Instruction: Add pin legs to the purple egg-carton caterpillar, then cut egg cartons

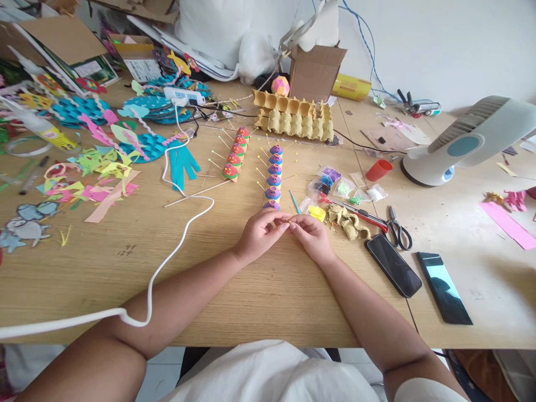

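My left hand (263, 233) and my right hand (310, 234) meet at the fingertips over the table, both closed in a pinch. A tiny yellow piece (289, 221) shows between them; its kind is too small to make out. Just beyond my left hand stands a strip of egg-carton cups (274, 180) painted purple and blue, with thin yellow-tipped sticks out to both sides. A similar strip in red and green (236, 154) lies farther left. Beyond my right hand are a thin blue tool (295, 202) and a packet of yellow clay-like material (317, 213).
Right of my hands lie carton scraps (349, 222), a red cutter (368, 216), scissors (400, 229) and two phones (393, 265). A white fan (464, 142) stands behind them. Egg cartons (299, 118) sit at the back. A white cable (180, 240) crosses my left forearm; paper crafts (100, 162) crowd the left.
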